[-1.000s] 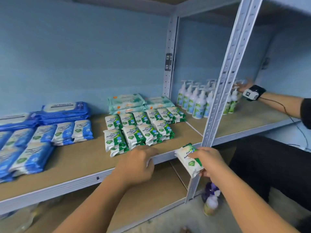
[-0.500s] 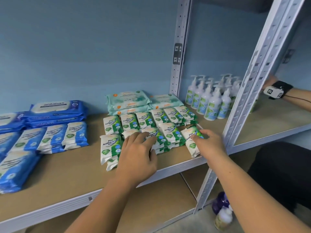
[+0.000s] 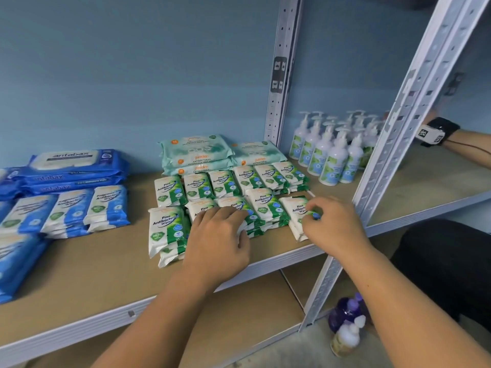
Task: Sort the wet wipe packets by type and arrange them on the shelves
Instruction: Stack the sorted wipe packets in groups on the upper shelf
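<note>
— Where is the packet (image 3: 295, 212) sitting?
— It is lying flat on the shelf (image 3: 93, 274), just left of the front post (image 3: 398, 139), closing the front row of green packets (image 3: 268, 177). It is showing a white face reading "Pine Antibacterial Wipes" with a green band across it.
— What are the hands doing?
— The right hand (image 3: 334, 225) is pinching that packet's right edge, fingers curled narrow around it. The left hand (image 3: 218, 245) is resting farther left of the post, fingers relaxed and lying on two front-row stacks.
— How are the edges looking?
— The front row is sitting near the shelf's front lip, and the stack farthest from the post is leaning out of line toward that lip. Between the packet and the post a strip of bare board is showing.
— And farther from the post?
— Bare board is running left to the blue packets (image 3: 107, 205). Teal packs (image 3: 196, 151) are lying behind the green rows, against the wall. Pump bottles (image 3: 330, 160) are crowding just behind and left of the post.
</note>
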The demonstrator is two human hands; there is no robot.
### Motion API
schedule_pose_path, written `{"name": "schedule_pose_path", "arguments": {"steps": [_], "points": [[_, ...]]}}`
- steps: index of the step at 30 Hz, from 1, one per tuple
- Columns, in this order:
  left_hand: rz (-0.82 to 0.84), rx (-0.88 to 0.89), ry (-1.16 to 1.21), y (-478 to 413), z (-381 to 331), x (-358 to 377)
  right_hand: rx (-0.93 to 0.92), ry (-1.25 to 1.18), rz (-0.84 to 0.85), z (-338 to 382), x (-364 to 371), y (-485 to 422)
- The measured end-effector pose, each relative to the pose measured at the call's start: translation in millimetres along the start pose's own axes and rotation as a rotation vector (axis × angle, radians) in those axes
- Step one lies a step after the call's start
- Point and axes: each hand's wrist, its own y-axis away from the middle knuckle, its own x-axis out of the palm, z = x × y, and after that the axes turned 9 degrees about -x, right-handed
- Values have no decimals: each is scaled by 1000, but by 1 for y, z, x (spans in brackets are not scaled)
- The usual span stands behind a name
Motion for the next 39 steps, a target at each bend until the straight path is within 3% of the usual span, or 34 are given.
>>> {"name": "schedule_pose_path", "arguments": {"steps": [4,9,15,23,35,39], "points": [[22,2,0,2,2,1,-53,38,263,-8,-10,14],[22,-7,9,4,2,2,-126,102,100,-17,2,20],[20,-30,39,3,1,2,-177,29,83,-18,10,17],[11,-29,12,1,3,5,-210,-89,-59,-13,26,-2],[18,0,-262,6,-3,13,-169,-73,-112,1,47,-15],[47,0,-280,5,-2,11,-156,-66,-44,-4,51,-14]]}}
